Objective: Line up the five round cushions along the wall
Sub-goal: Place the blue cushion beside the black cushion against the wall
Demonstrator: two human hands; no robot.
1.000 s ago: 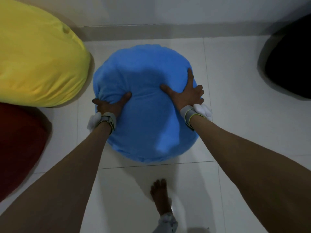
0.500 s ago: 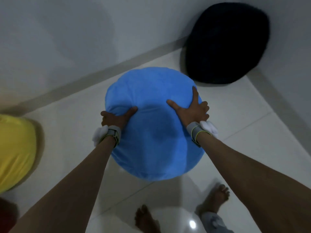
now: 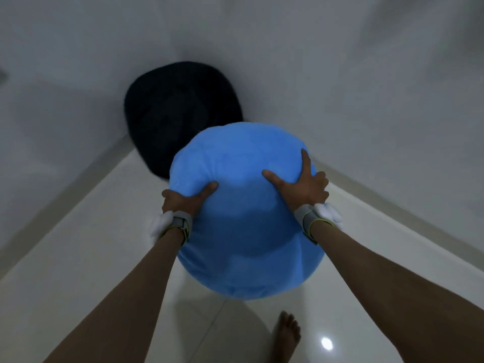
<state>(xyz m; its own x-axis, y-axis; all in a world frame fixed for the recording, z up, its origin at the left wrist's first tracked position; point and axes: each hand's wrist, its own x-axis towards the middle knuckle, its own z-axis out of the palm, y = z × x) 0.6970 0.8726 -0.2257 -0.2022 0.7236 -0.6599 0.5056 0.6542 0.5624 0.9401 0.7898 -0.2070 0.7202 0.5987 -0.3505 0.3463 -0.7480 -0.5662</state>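
A big round blue cushion (image 3: 243,221) is held up off the floor in front of me. My left hand (image 3: 186,197) grips its left edge, thumb pressed into the fabric. My right hand (image 3: 303,184) lies spread on its upper right side, fingers wrapped round the edge. Behind it a round black cushion (image 3: 172,111) leans in the corner where two walls meet, its lower right part hidden by the blue one.
White tiled floor (image 3: 78,258) runs to a grey skirting board along both walls (image 3: 392,100). My bare foot (image 3: 286,334) stands at the bottom, just below the blue cushion. No other cushions are in view.
The view has swung right toward the corner. The blue cushion, still in both hands, now overlaps the black cushion. The yellow and red cushions have left the view.
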